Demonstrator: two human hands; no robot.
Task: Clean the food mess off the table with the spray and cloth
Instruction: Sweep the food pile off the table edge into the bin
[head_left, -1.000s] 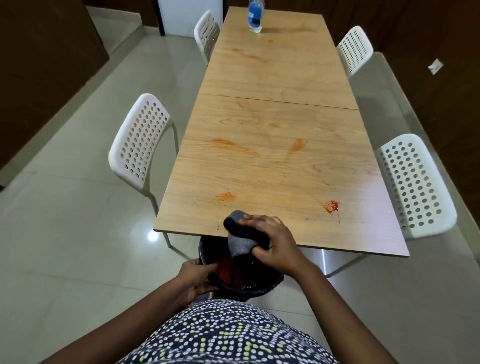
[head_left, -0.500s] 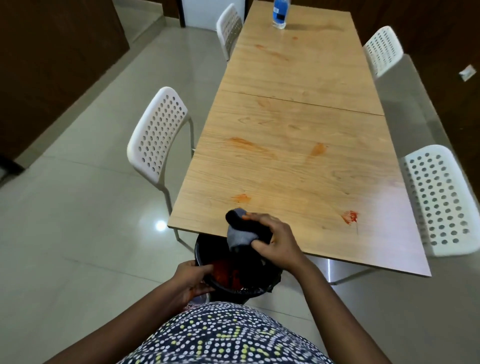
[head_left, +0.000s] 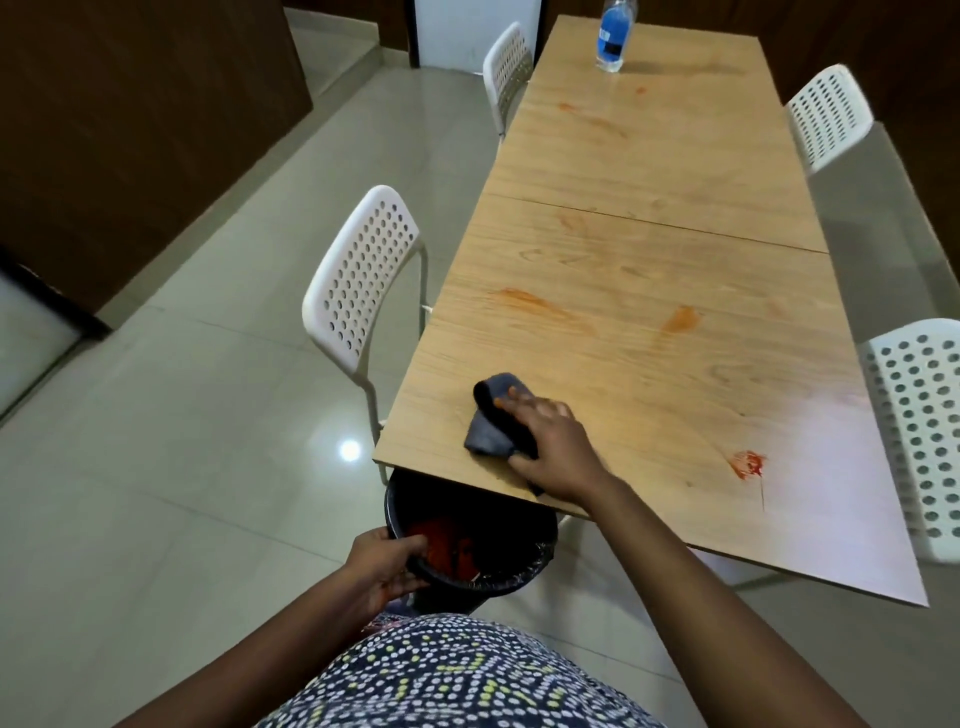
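Note:
My right hand (head_left: 556, 447) presses a dark grey cloth (head_left: 491, 421) flat on the near left part of the long wooden table (head_left: 649, 234). Under the table's near edge my left hand (head_left: 382, 564) grips the rim of a black bin (head_left: 498, 540) with red-orange mess inside. Orange smears (head_left: 530, 301) lie mid-table, and another smear (head_left: 680, 319) sits to their right. A red blob (head_left: 748, 462) marks the near right. The spray bottle (head_left: 613, 34), filled with blue liquid, stands at the far end.
White perforated chairs stand at the left (head_left: 363, 280), far left (head_left: 506, 67), far right (head_left: 828, 117) and near right (head_left: 919, 431) of the table. Glossy tiled floor spreads to the left, with dark wood panelling beyond it.
My right hand has carried the cloth from over the bin up onto the tabletop, where it covers the near orange spot. The view has shifted left. My left hand stays on the bin rim.

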